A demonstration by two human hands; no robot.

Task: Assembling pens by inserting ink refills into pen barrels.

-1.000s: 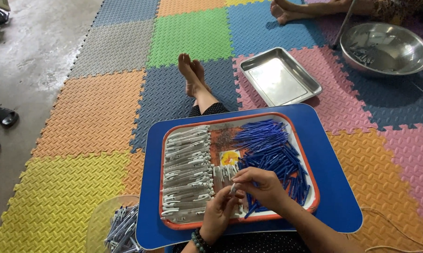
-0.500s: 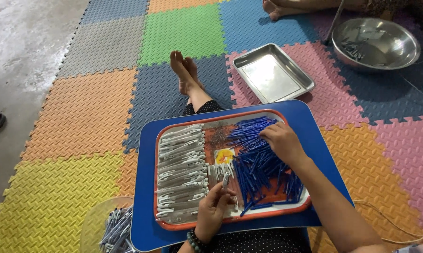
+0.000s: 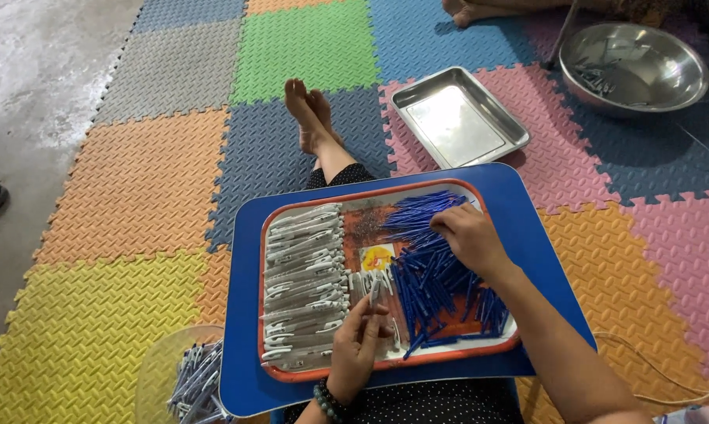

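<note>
1. The left hand (image 3: 357,344) lay low over the near edge of the orange-rimmed tray (image 3: 386,363), its fingers curled together and pinching one small grey-white pen part (image 3: 375,292) that stood up above the fingertips.
2. The right hand (image 3: 466,236) rested palm down on the heap of blue pen pieces (image 3: 437,286), its fingers bent and close together with their tips buried among the upper pieces; whether it actually gripped any of them could not be told.
3. The blue pieces filled the right part of the tray, strewn at many angles from its far rim to its near rim.
4. A stack of grey-white pen barrels (image 3: 303,283) took up the tray's left part, laid roughly parallel in a column, just beside the left hand.
5. A few loose grey-white parts lay in the middle of the tray, between the stack and the blue heap, near a small yellow picture on the tray's floor.
6. The tray sat on a blue lap board (image 3: 527,235) across the person's legs.
7. A clear container of assembled pens (image 3: 193,377) stood on the foam mat (image 3: 134,196) by the board's near left corner.
8. Beyond the board, an empty steel tray (image 3: 458,116) and a steel bowl (image 3: 637,67) rested on the mat, well apart from both hands.
</note>
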